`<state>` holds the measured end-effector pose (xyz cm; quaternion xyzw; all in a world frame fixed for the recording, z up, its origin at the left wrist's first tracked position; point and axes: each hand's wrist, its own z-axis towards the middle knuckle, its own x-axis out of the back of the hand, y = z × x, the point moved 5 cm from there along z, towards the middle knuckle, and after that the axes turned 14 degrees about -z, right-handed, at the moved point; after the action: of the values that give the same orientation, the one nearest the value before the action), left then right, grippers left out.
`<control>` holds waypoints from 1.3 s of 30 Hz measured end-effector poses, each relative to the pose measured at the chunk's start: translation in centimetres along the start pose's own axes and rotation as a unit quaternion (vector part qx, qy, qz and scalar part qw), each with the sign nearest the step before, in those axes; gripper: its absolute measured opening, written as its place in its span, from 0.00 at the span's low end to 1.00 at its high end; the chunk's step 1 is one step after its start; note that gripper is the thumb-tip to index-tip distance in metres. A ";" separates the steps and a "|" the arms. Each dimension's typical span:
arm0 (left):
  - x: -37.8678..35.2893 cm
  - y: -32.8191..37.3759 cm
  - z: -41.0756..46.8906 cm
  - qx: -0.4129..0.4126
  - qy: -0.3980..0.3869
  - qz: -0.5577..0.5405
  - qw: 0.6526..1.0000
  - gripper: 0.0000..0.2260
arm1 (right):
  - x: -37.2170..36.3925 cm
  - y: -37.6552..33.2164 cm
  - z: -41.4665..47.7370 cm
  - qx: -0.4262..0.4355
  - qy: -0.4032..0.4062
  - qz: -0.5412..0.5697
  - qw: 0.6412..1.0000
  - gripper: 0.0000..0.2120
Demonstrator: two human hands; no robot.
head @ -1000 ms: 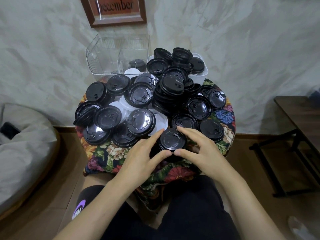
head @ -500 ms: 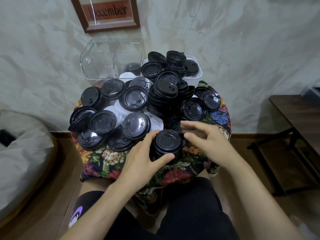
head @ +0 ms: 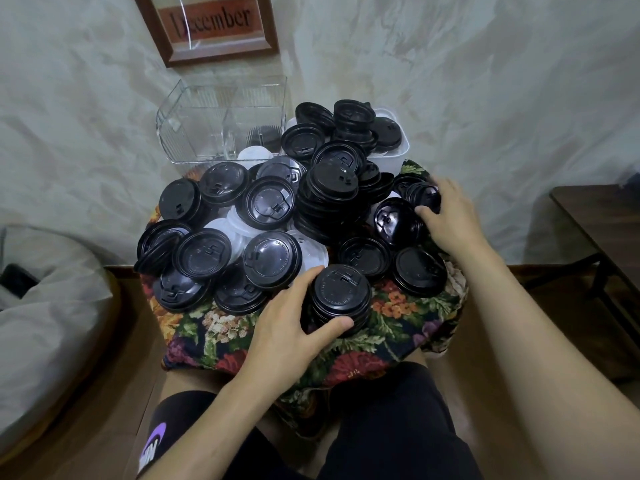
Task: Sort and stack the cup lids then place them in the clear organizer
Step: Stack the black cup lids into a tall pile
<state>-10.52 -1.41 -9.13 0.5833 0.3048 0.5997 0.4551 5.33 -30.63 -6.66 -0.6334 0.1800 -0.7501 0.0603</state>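
Left grip [head: 287, 327] clasps the near stack of round black plastic lids [head: 341, 296]; right grip [head: 446, 216] pinches a half-hidden black lid [head: 423, 199].

Black lids [head: 341, 292], few white [head: 254, 154]; floral cloth [head: 394, 306].

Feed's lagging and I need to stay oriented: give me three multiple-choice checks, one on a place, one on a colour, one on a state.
1. The clear organizer stands: A) back left of the table B) front right C) on the floor.
2. Most lids are: A) white B) black C) red.
3. The left hand: A) lies flat on cloth B) lifts the organizer C) grips the front lid stack.
Answers: 1A, it sits behind the lids, left side; 2B, black far outnumbers white; 3C, thumb and fingers wrap the stack.
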 end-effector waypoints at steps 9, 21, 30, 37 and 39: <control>0.0 -0.2 0.1 0.001 0.003 0.002 1.000 0.29 | -0.9 3.2 1.0 -0.067 0.003 0.157 0.985 0.32; 0.0 -0.4 -0.1 0.008 0.003 0.000 1.000 0.32 | -0.3 5.3 -0.9 -0.129 0.006 0.282 0.951 0.13; 0.0 -0.5 -0.1 0.009 0.000 -0.002 1.000 0.31 | -0.5 4.8 -2.2 -0.061 -0.070 0.205 0.974 0.20; -0.1 -0.5 -0.1 0.008 0.000 -0.006 1.000 0.31 | -0.3 3.9 -2.3 -0.011 -0.127 0.111 0.986 0.42; -0.1 -0.6 -0.1 0.009 0.000 -0.007 1.000 0.31 | 0.2 3.8 -2.5 -0.017 -0.125 0.117 0.985 0.41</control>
<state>-10.55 -1.23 -9.69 0.5850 0.3144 0.5937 0.4544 2.35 -33.68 -8.15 -0.6975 0.2565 -0.6500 0.1587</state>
